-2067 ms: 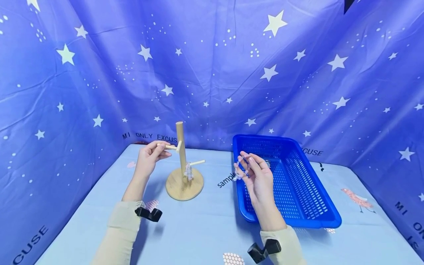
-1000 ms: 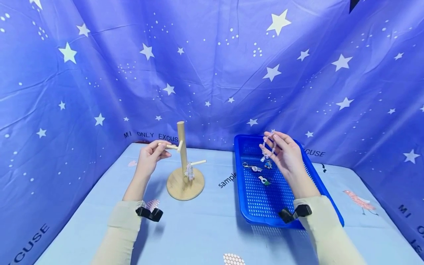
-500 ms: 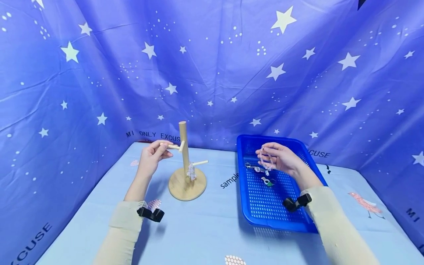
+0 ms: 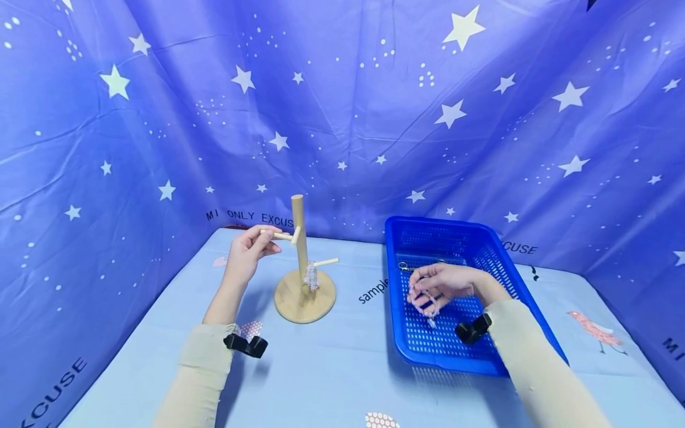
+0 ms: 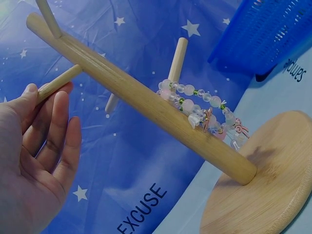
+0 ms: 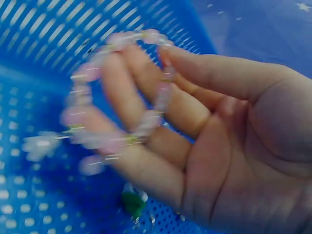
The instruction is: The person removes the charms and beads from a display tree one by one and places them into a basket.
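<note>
My left hand (image 4: 247,252) pinches one peg (image 5: 61,83) of a wooden stand (image 4: 298,235) between thumb and fingers. Beaded bracelets (image 5: 195,105), pink and clear, hang from a lower peg on the stand's other side. Over the blue basket (image 4: 393,309), my right hand (image 4: 446,282) holds a pink-and-clear beaded bracelet (image 6: 114,141), thumb pinching it against the fingers. A pale charm (image 6: 41,145) dangles from this bracelet, blurred in the right wrist view. Below it in the basket lies a small green-and-white item (image 6: 132,201), mostly hidden by the hand in the head view.
A key ring (image 4: 404,267) shows inside the basket's far left part. The stand's round base (image 4: 305,309) sits on the light blue tablecloth (image 4: 321,368), left of the basket. A starry blue curtain (image 4: 342,107) rises behind and at both sides.
My right hand has carried the bracelet from the basket's left edge to the right and up, then back down and toward the front over the basket. The left hand keeps its pinch on the peg.
</note>
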Motion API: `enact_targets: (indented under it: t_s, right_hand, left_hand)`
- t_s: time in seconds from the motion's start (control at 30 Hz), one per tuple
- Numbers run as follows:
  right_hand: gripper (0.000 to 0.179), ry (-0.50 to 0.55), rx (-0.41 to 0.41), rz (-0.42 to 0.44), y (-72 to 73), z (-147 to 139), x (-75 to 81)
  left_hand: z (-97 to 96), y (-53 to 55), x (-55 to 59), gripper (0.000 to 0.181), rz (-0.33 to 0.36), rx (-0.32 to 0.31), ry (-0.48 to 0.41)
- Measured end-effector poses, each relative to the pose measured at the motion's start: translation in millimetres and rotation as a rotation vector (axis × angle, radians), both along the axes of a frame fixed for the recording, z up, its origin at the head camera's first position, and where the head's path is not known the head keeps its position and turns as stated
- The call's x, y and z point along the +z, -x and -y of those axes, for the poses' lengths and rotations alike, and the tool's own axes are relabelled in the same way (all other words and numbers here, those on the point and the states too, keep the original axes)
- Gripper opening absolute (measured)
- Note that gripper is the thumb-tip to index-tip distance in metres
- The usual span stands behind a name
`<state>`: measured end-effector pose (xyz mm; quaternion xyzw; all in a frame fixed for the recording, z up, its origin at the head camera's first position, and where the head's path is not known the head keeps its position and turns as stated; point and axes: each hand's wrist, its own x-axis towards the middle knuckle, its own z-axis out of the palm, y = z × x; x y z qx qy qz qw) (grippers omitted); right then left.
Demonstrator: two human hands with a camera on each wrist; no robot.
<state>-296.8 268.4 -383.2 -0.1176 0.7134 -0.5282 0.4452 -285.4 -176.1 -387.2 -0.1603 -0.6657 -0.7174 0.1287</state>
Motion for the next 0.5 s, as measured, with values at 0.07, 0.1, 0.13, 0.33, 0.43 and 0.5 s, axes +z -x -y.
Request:
enact_targets:
  t_s: [0.07, 0.1, 0.13, 0.33, 0.43, 0.5]
  right_hand:
    - [0.013, -0.047, 0.021, 0.045, -1.7, 1.3, -4.2]
    - [0.013, -0.069, 0.021, 0.062, -2.4, 1.9, -6.1]
    - [0.013, -0.088, 0.015, 0.068, -3.1, 2.7, -7.7]
    - [0.016, -0.182, -0.085, -0.066, -3.1, 5.5, -14.0]
    - [0.019, -0.205, -0.145, -0.136, -1.5, 4.9, -15.6]
    - [0.022, -0.207, -0.169, -0.162, -0.8, 4.1, -16.0]
  left_hand:
    - [-0.3, 0.1, 0.1, 0.020, -0.004, 0.002, 0.002]
    - [-0.4, 0.2, 0.1, 0.021, -0.007, 0.003, 0.002]
    - [-0.5, 0.1, 0.1, 0.022, -0.009, 0.004, 0.003]
    - [-0.6, -0.3, 0.3, 0.024, -0.011, 0.012, 0.004]
    - [-0.7, -0.3, 0.1, 0.024, -0.005, 0.012, 0.000]
    - [-0.8, -0.3, -0.1, 0.024, -0.002, 0.006, -0.004]
